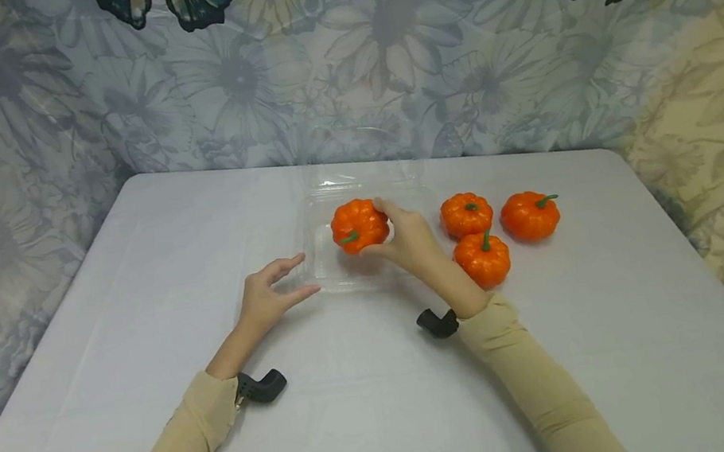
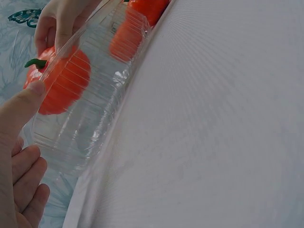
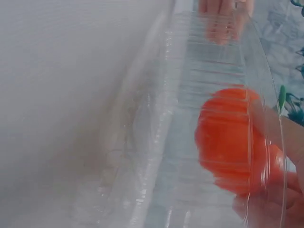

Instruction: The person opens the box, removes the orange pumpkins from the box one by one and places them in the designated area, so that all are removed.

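My right hand (image 1: 414, 239) grips a small orange pumpkin (image 1: 355, 219) with a green stem, thumb and fingers on its right side. The pumpkin is within a clear plastic container (image 1: 329, 270); in the right wrist view it shows through the ribbed clear wall (image 3: 180, 128). Whether it touches the container's floor I cannot tell. My left hand (image 1: 267, 297) is at the container's left side, thumb and index finger spread apart. In the left wrist view the left thumb (image 2: 33, 92) lies at the rim, though firm contact is unclear.
Right of the container, three more orange pumpkins sit close together: one at the back (image 1: 458, 219), one in front (image 1: 483, 263), one farther right (image 1: 528, 219). A white cloth covers the table (image 1: 367, 419). Behind stands a floral backdrop (image 1: 340, 60) with butterflies.
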Demonstrator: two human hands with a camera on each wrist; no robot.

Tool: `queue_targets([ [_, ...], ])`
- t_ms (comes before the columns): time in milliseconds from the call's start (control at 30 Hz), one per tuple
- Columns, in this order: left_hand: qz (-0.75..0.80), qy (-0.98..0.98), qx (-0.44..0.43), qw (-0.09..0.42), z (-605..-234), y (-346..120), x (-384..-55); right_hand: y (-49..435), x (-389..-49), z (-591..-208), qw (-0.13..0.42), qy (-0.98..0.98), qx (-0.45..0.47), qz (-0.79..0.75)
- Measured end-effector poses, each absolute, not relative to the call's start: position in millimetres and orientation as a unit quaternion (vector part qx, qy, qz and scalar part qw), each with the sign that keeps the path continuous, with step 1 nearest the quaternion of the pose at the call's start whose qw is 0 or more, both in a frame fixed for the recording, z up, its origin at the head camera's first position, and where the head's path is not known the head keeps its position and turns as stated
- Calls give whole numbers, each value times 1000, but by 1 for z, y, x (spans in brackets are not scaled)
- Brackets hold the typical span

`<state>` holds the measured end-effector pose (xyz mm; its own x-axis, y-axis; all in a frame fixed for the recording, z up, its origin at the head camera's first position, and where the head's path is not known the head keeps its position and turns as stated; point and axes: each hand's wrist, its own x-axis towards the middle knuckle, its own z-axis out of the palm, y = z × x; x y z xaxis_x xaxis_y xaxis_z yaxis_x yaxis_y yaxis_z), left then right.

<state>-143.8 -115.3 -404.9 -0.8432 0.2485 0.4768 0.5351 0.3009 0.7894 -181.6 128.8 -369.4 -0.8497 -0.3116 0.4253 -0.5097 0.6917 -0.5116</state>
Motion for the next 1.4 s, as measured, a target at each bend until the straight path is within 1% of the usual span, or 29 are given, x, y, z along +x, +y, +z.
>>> queue_targets([
  [100, -536, -797, -247, 130, -406, -115, -144, 134, -180, -372, 164, -885, 262, 347],
  [233, -536, -798, -244, 125, -407, -115, -144, 141, -176, -373, 152, -868, 282, 379],
  [367, -535, -797, -246, 130, -408, -115, -145, 147, -168, -370, 143, -863, 264, 406],
  [500, -537, -796, -245, 132, -422, -117, -153, 151, -163, -368, 155, -858, 241, 427],
  [633, -540, -797, -238, 129, -435, -121, -160, 153, -163, -366, 159, -850, 239, 441],
  [800, -544, -790, -248, 134, -438, -122, -162, 154, -162, -366, 168, -847, 242, 443],
  [1000, -538, -792, -250, 142, -437, -123, -163, 160, -159, -366, 173, -840, 225, 463],
  [1133, -536, -793, -252, 141, -436, -123, -163, 158, -144, -346, 152, -837, 206, 485],
  [1233, -539, -791, -251, 141, -437, -123, -163, 159, -137, -334, 116, -844, 187, 490],
  [1400, -543, -789, -251, 140, -438, -123, -163, 181, -148, -345, 59, -853, 172, 489],
])
